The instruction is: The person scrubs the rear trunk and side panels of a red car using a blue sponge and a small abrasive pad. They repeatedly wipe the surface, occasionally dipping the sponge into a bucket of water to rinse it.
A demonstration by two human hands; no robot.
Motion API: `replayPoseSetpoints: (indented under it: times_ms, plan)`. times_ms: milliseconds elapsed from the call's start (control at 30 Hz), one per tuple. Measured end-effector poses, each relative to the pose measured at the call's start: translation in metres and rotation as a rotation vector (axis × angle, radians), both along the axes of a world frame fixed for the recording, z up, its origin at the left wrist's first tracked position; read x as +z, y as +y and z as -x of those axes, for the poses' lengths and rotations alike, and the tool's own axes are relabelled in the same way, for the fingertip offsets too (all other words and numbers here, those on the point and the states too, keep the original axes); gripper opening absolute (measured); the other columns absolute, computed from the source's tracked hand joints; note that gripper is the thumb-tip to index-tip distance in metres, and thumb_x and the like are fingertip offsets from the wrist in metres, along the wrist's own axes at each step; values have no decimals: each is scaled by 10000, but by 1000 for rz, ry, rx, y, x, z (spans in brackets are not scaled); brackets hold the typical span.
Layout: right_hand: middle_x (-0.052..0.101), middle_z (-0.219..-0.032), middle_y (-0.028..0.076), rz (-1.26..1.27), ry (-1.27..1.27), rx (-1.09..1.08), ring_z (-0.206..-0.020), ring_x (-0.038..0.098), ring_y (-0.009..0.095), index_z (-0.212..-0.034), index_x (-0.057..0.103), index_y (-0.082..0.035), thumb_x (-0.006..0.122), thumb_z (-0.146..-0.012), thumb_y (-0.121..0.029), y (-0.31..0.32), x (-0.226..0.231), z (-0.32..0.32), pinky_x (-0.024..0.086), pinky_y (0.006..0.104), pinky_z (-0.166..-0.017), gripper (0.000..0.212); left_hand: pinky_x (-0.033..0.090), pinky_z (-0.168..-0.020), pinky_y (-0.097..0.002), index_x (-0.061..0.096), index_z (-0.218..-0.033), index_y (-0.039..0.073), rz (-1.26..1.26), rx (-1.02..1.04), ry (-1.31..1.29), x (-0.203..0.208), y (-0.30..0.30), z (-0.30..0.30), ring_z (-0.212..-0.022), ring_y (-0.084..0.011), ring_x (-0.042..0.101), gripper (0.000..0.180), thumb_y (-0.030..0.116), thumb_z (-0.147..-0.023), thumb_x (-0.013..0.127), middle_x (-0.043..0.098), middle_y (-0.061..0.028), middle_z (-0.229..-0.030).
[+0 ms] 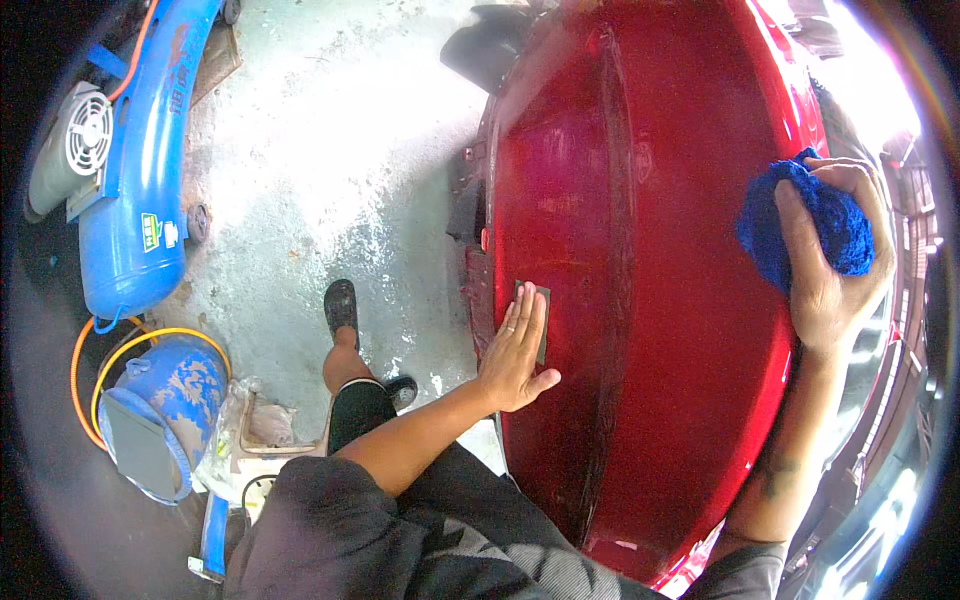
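Note:
My left hand [517, 352] lies flat on the red car body panel [690, 330], its fingers stretched out and the thumb apart. Under the fingers is a thin grey-green sheet [543, 340] that looks like sandpaper; most of it is hidden by the hand. Over at the right edge of the panel, my right hand [835, 280] is closed around a bunched blue cloth [812, 225]. The panel is wet-looking and glossy, with a dull, dark crease running along its length.
A blue air compressor [135, 220] stands at the far left. Below it are a worn blue bucket [185, 385] and a looped orange hose [88, 400]. A beige container [270, 435] sits near my leg. The concrete floor [300, 180] looks wet. A dark part [487, 45] juts out at the top.

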State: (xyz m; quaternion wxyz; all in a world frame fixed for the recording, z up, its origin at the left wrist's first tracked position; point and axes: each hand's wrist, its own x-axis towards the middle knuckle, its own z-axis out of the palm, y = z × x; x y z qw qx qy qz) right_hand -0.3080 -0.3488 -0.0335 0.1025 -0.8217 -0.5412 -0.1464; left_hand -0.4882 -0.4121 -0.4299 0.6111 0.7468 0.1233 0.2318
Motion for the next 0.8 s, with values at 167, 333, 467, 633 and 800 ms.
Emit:
replayPoseSetpoints:
  times_ms: [167,333,467,633,800]
  plan:
    - [759,-1063,67,-8,87,-10,-1004,696,164,-1053,748,-22,848,-948,-128,15,-2,10,535,326,-975,180,66,-1399,-538,120,-1714,-143,79,308,150,-14,161,-112,-1707,-480,50,905,581,-1182,229,69,-365,-1812]
    - [739,-1030,63,28,18,-40,-995,676,163,-1033,733,-24,869,-926,-134,5,4,4,520,327,-972,205,24,-1389,-567,22,-1744,-96,8,127,127,-16,-14,6,-1712,-480,19,1005,686,-1147,224,27,-341,-1829]
    - [738,-1049,54,37,-6,-13,-996,676,159,-1058,743,-34,872,-931,-142,-1,7,-3,526,326,-965,210,10,-1388,-588,18,-1726,-133,-188,44,122,-25,-3,15,-1710,-486,9,942,583,-1164,262,28,-357,-1821]
    - [754,-1056,31,50,3,15,-961,681,130,-1132,780,-47,863,-964,-181,4,5,0,546,301,-915,230,67,-1400,-540,107,-1719,-136,-30,274,161,-30,159,-110,-1715,-432,85,873,525,-1184,303,112,-351,-1813]
    - [746,-999,21,74,-114,78,-918,672,123,-1124,792,-48,865,-956,-183,-1,9,-5,550,308,-886,228,57,-1386,-606,61,-1715,-152,-101,-36,69,-32,-36,46,-1690,-551,25,957,429,-1120,534,33,-411,-1796]
